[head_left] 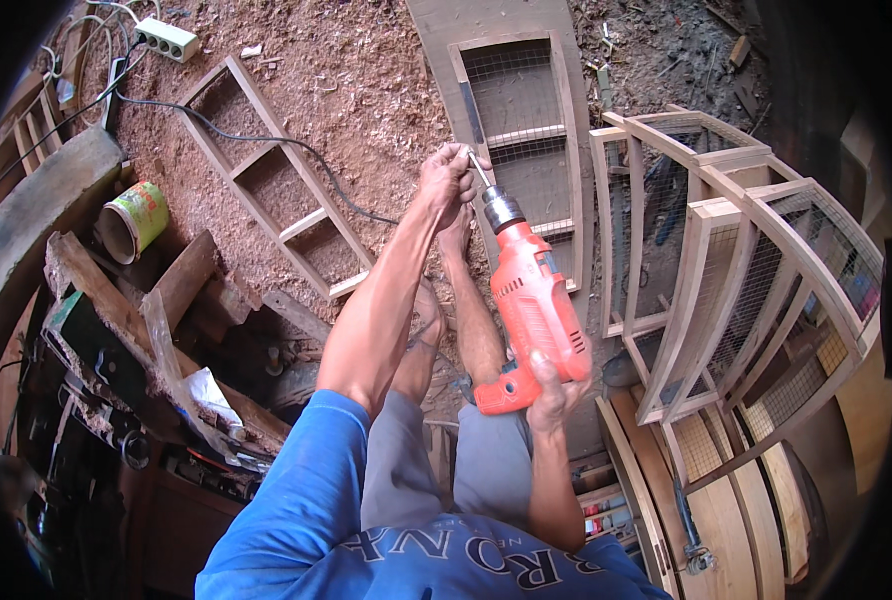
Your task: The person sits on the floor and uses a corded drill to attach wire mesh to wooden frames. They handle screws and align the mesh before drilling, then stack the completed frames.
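Where orange-red drill (534, 290) narrows, chuck (503, 208) gleams silver.

The drill body (538, 305) is smooth plastic, its chuck (504, 209) shiny metal, the frames (304, 224) matt wood.

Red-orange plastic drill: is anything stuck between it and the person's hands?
Nothing visible stands between them: the right hand directly holds the rear of the red-orange plastic drill, and the left hand is closed at the tip of its thin silver metal bit.
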Action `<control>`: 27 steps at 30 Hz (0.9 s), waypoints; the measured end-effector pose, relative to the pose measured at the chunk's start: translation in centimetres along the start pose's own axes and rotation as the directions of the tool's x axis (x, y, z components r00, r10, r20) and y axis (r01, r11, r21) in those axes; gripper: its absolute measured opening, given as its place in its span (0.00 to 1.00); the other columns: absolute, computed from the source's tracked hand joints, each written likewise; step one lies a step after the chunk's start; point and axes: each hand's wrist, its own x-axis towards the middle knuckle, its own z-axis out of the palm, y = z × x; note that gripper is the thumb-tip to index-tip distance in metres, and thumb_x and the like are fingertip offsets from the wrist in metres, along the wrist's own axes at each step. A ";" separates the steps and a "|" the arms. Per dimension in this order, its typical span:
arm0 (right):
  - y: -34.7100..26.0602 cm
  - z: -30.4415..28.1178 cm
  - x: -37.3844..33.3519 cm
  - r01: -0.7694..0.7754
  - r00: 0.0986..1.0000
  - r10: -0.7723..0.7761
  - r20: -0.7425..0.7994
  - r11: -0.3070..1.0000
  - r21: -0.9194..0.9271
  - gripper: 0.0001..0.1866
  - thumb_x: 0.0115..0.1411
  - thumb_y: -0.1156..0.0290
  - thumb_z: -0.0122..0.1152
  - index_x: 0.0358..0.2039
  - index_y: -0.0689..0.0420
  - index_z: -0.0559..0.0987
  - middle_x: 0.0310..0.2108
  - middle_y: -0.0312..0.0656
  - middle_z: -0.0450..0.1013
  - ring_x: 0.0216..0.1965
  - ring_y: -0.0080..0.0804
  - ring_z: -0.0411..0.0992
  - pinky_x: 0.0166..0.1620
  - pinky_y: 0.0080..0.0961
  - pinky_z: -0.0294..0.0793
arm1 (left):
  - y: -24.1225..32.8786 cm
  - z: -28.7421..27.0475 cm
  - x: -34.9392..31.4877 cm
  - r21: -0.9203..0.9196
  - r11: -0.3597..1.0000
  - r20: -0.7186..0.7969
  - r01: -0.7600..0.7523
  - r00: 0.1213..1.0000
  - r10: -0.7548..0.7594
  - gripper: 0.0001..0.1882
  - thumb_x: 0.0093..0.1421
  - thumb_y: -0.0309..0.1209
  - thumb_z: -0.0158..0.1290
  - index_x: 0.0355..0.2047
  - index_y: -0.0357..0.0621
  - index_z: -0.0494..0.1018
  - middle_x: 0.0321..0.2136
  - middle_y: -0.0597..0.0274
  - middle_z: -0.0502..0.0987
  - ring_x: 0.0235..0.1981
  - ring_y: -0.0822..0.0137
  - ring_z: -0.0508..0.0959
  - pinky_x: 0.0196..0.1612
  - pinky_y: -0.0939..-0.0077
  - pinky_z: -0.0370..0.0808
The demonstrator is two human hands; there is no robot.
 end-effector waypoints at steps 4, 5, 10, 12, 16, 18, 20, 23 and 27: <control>0.6 1.2 -0.4 0.116 0.991 -0.125 -0.041 0.977 -0.177 0.35 0.47 0.62 0.70 0.52 0.69 0.69 0.44 0.48 0.72 0.42 0.36 0.73 0.47 0.32 0.74 | -0.8 0.6 1.1 0.020 1.000 0.008 0.000 1.000 -0.001 0.05 0.70 0.27 0.41 0.40 0.40 0.66 0.28 0.57 0.77 0.12 0.82 0.57 0.13 0.86 0.56; 0.9 1.4 -0.5 0.103 0.992 -0.115 -0.055 0.977 -0.189 0.36 0.47 0.62 0.71 0.52 0.69 0.69 0.45 0.49 0.71 0.43 0.37 0.73 0.47 0.33 0.74 | -0.9 0.6 1.4 0.012 1.000 0.025 0.001 1.000 -0.001 0.06 0.70 0.27 0.40 0.40 0.38 0.66 0.28 0.55 0.77 0.12 0.82 0.57 0.13 0.86 0.56; 2.1 1.9 0.1 0.148 0.982 -0.169 -0.086 0.967 -0.208 0.37 0.47 0.60 0.71 0.53 0.70 0.69 0.45 0.50 0.71 0.44 0.39 0.74 0.48 0.34 0.74 | -1.2 -0.3 2.6 0.014 0.992 0.116 0.123 0.986 -0.124 0.11 0.72 0.29 0.35 0.41 0.35 0.67 0.31 0.55 0.77 0.12 0.82 0.56 0.13 0.86 0.54; 2.2 1.9 0.4 0.148 0.980 -0.173 -0.093 0.962 -0.228 0.38 0.48 0.59 0.71 0.53 0.70 0.69 0.45 0.51 0.71 0.44 0.39 0.74 0.48 0.34 0.74 | -1.3 -0.3 2.9 -0.059 0.986 0.142 0.159 0.979 -0.149 0.12 0.72 0.29 0.35 0.41 0.35 0.67 0.32 0.54 0.77 0.12 0.82 0.56 0.13 0.86 0.54; 2.2 2.1 0.9 0.131 0.981 -0.156 -0.113 0.970 -0.203 0.38 0.48 0.57 0.71 0.52 0.70 0.69 0.45 0.51 0.71 0.44 0.39 0.74 0.49 0.34 0.74 | -1.5 0.0 3.2 -0.031 0.984 0.019 0.178 0.984 -0.177 0.14 0.72 0.29 0.33 0.40 0.38 0.69 0.25 0.62 0.75 0.12 0.82 0.53 0.14 0.88 0.54; 2.1 2.1 1.3 0.122 0.982 -0.148 -0.119 0.971 -0.204 0.38 0.48 0.57 0.71 0.52 0.70 0.69 0.46 0.50 0.71 0.44 0.39 0.74 0.49 0.34 0.74 | -1.4 -0.1 3.7 0.070 0.987 -0.114 0.142 0.984 -0.134 0.14 0.71 0.31 0.37 0.40 0.37 0.71 0.27 0.60 0.79 0.13 0.81 0.57 0.15 0.87 0.57; 2.1 2.3 1.8 0.119 0.982 -0.149 -0.120 0.966 -0.231 0.37 0.48 0.58 0.71 0.53 0.70 0.70 0.46 0.51 0.72 0.45 0.39 0.74 0.49 0.34 0.74 | -1.0 -0.6 4.6 0.342 0.937 -0.215 0.067 0.977 0.009 0.14 0.69 0.33 0.42 0.40 0.36 0.74 0.28 0.59 0.81 0.14 0.81 0.61 0.16 0.85 0.60; 2.4 2.5 3.0 0.093 0.986 -0.126 -0.105 0.957 -0.275 0.37 0.48 0.61 0.71 0.54 0.69 0.70 0.48 0.51 0.72 0.46 0.38 0.74 0.50 0.33 0.73 | -0.1 -1.7 6.7 0.831 0.557 -0.225 -0.002 0.913 0.340 0.17 0.62 0.40 0.56 0.38 0.37 0.80 0.27 0.60 0.83 0.20 0.77 0.74 0.25 0.78 0.71; 2.9 3.4 4.5 0.108 0.987 -0.135 -0.088 0.958 -0.265 0.36 0.47 0.64 0.72 0.54 0.69 0.70 0.48 0.52 0.73 0.46 0.38 0.74 0.50 0.33 0.73 | 0.8 -2.4 9.9 0.874 0.486 -0.198 -0.005 0.909 0.365 0.19 0.56 0.42 0.61 0.37 0.38 0.81 0.27 0.57 0.83 0.32 0.69 0.83 0.41 0.72 0.77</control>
